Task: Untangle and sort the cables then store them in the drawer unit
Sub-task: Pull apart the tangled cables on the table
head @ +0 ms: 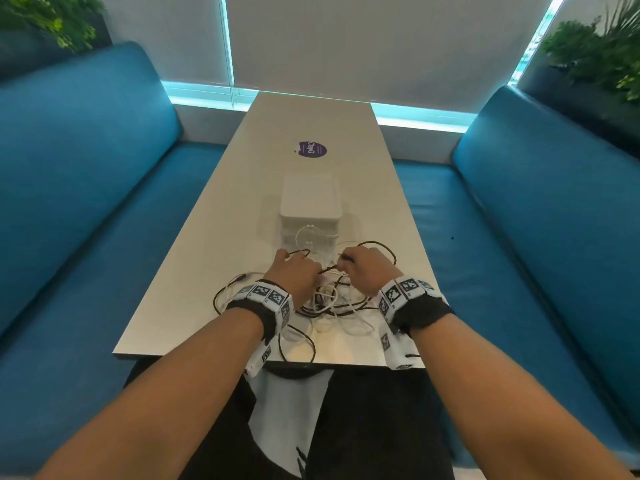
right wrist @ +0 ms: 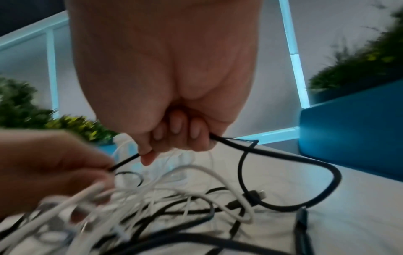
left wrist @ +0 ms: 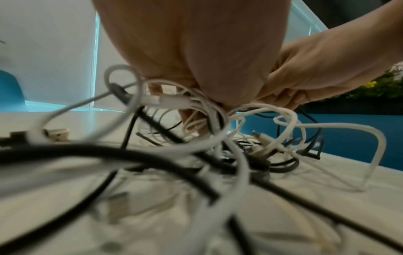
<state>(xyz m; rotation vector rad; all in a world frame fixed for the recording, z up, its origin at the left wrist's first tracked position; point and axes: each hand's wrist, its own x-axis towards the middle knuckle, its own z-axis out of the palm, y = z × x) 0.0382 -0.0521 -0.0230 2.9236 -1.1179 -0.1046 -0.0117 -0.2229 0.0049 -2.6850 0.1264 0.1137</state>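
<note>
Flanking a white table (head: pixel 242 188), blue benches (head: pixel 86 174).

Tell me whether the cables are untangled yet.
Still tangled: black and white cables lie knotted in one heap on the table, with both hands pulling at them.

Cables (head: pixel 325 299): black and white strands, intermixed. Drawer unit (head: pixel 310 206): white. Surface (head: pixel 214 244): pale off-white, with a purple round sticker (head: pixel 310 149) bearing white lettering near its far end. Benches (head: pixel 86 168): blue. Wristbands (head: pixel 263 299): black, carrying white blocks with black square-code patterns.
</note>
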